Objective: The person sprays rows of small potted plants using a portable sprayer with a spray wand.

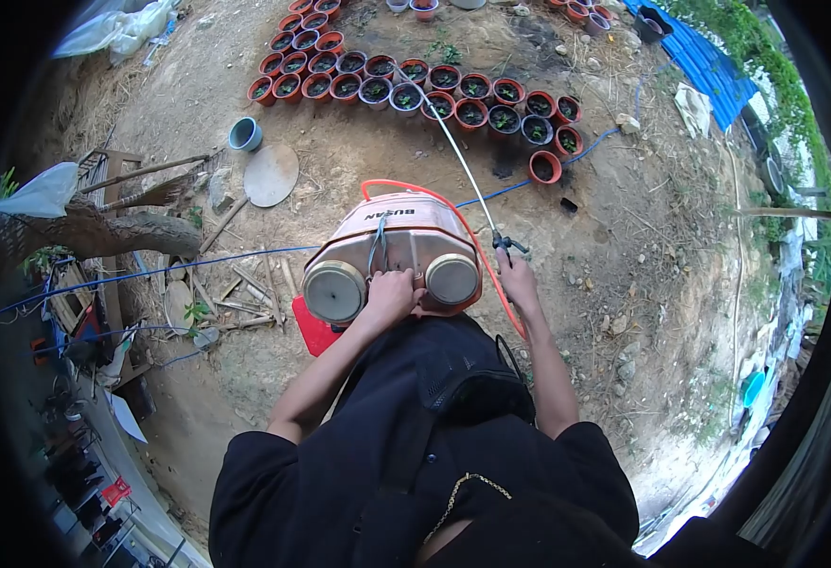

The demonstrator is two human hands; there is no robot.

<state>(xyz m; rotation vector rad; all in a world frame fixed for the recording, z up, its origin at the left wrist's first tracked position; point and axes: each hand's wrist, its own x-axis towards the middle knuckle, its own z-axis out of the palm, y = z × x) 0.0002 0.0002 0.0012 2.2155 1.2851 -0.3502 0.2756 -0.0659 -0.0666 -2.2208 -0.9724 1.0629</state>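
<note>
A boxy, pale orange sprayer tank (398, 220) with two round caps stands directly in front of my body. My left hand (394, 292) is closed on the tank's top between the caps, apparently on its handle. In my right hand (516, 275) is the black grip of a spray wand (461, 156), its fingers wrapped round it. The thin wand points forward and left, its tip over the potted plants (442, 104). An orange hose (477, 234) loops from the tank past my right hand.
Rows of small pots stand ahead. A blue-green pot (244, 134) and a round flat disc (271, 175) lie front left. A blue hose (245, 254) crosses the ground behind the tank. Branches and a trunk (141, 233) are at left, a blue sheet (704, 71) at far right.
</note>
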